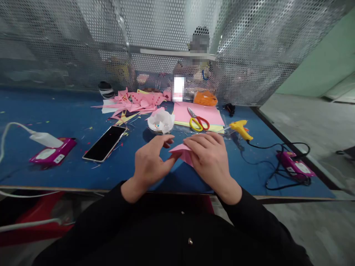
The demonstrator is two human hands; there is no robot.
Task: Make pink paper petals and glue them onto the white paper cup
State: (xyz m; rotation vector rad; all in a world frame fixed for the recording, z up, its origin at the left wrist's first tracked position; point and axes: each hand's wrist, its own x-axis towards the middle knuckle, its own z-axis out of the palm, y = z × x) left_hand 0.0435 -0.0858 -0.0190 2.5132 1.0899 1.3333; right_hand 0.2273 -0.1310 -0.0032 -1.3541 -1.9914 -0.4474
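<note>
Paper [182,149] sits pinched in the right hand [209,157]; left hand [151,159] parted wide; any lettering on the glue gun [240,129] illegible.

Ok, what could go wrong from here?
The left hand is close to the white-lined bowl, so a knock might spill its small bits. The black cord lies in loops; a snag could drag the yellow glue gun. The pink paper in the right hand might crease if squeezed.

The right hand [208,154] hides part of the folded pink paper [187,157].
</note>
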